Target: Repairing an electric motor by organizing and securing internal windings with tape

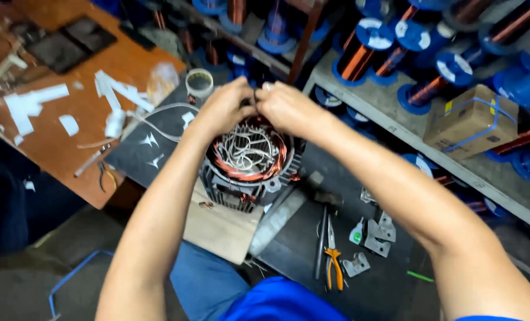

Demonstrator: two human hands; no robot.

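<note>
We are working both hands at the twelve o'clock edge of a motor stator [247, 160] sitting mid-bench: our left hand [224, 107] and right hand [289, 109] are pinching the white leads [248, 148] above its copper windings [277, 161], orange-handled pliers [334, 267] lying toward five o'clock.

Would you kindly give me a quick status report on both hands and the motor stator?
Left hand and right hand together at the far rim of the motor stator, pinching white leads. Copper windings exposed. Orange-handled pliers lie apart; nothing blocking.
</note>
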